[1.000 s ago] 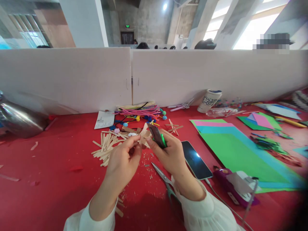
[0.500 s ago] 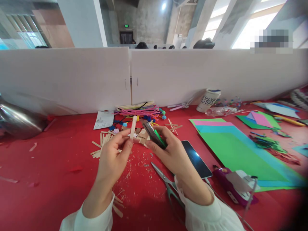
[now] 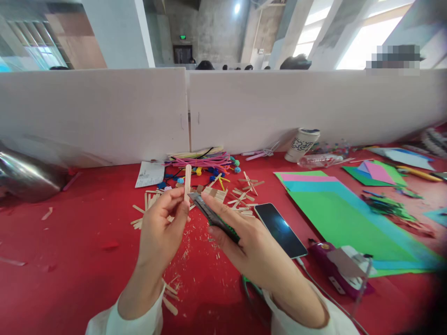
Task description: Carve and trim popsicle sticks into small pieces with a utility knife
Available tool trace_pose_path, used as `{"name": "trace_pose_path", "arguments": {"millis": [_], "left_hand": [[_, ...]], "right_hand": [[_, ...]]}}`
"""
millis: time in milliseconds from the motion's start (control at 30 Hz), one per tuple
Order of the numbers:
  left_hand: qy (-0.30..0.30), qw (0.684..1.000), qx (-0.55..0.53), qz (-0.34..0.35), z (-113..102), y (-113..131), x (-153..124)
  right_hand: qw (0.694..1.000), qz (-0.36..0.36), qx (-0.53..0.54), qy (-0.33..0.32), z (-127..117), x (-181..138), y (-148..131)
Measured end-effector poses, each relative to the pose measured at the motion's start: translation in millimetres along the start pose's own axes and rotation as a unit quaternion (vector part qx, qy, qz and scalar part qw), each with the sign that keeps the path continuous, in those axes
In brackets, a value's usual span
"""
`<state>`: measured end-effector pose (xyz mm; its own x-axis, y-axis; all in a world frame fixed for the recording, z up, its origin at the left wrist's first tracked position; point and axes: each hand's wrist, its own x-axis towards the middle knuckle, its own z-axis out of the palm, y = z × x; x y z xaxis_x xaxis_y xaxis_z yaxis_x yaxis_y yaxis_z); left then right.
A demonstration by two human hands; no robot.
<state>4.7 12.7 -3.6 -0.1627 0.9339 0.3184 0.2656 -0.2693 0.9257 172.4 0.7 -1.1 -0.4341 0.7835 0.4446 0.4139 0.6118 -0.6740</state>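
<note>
Upright between the thumb and fingers of my left hand [image 3: 162,225] is a wooden craft stick [image 3: 187,179]. My right hand [image 3: 244,232] is wrapped round a utility knife [image 3: 214,216] with a green and dark body, its index finger stretched along the top. The knife's tip points left and lies at the stick's edge, close to my left thumb; whether it touches cannot be made out. Below the hands, wood shavings [image 3: 193,260] litter the red table. Scissors [image 3: 253,291] lie under my right forearm, mostly hidden apart from a green handle.
Loose craft sticks [image 3: 150,201] and pipe cleaners [image 3: 209,162] lie beyond my hands. A phone [image 3: 281,230], coloured paper [image 3: 342,218] and a purple glue-gun-like device [image 3: 335,267] are to the right. A white partition [image 3: 279,107], cup [image 3: 302,144] and metal kettle [image 3: 30,174] stand farther back.
My right hand has moved left and turned, bringing the knife tip to the stick; its index finger now lies along the knife. The stick has shifted slightly left. The scissors are more covered.
</note>
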Motion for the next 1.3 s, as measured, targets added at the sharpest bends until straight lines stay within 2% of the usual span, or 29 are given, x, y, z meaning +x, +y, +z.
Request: {"name": "trace_pose_path", "arguments": {"millis": [433, 667, 833, 1000, 1167, 1300], "left_hand": [[0.026, 0.991, 0.111, 0.064, -1, -1, -4], [0.048, 0.965, 0.217, 0.143, 1, 1, -5], [0.033, 0.964, 0.221, 0.142, 0, 2, -4], [0.023, 0.981, 0.168, 0.096, -3, 0, -2], [0.000, 0.999, 0.037, 0.005, -6, -2, 2], [0.000, 0.999, -0.029, -0.040, -8, -1, 3]], "right_hand": [[0.999, -0.008, -0.036, 0.023, 4, 1, 0], [0.999, -0.003, -0.037, 0.017, 6, -2, -1], [1.000, 0.007, -0.011, 0.011, 8, 1, 0], [0.992, 0.072, 0.101, -0.026, 6, 7, 9], [0.938, 0.130, 0.312, -0.077, 4, 14, 23], [0.904, 0.140, 0.394, -0.093, 4, 16, 29]]}}
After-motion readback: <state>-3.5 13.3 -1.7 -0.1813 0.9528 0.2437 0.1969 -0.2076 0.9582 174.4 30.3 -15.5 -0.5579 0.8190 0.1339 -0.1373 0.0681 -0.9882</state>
